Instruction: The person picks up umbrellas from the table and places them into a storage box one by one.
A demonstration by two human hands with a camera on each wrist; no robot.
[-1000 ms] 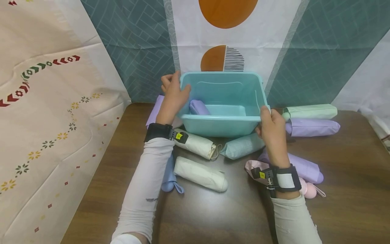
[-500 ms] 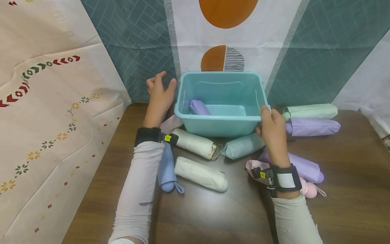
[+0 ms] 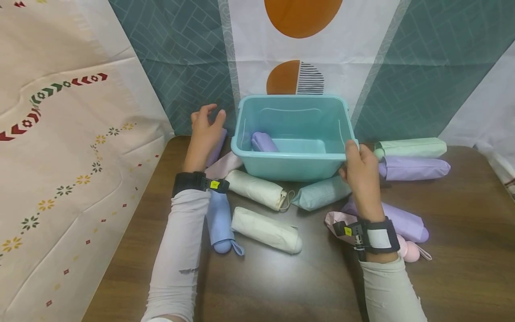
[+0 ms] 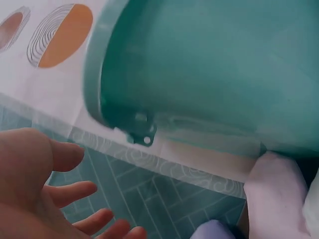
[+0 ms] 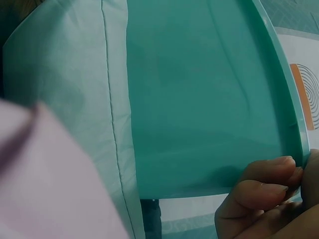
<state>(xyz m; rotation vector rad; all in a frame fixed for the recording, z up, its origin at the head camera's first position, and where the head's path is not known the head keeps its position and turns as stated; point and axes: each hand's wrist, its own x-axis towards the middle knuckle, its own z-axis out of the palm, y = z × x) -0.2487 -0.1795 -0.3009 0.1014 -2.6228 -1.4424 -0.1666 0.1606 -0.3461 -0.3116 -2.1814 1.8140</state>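
**Left hand point(image 3: 206, 132) coming away from the turquoise bin point(image 3: 289, 167)!**

It's hanging just beside the left rim it was touching a second ago, fingers spread apart and loosely bent. The right hand point(image 3: 361, 179) is staying clamped on the near right corner. The bin is sitting toward the back of the bench point(image 3: 289, 286), showing smooth walls, rounded corners and an open top; a purple umbrella point(image 3: 264, 142) is lying inside, toward the left.
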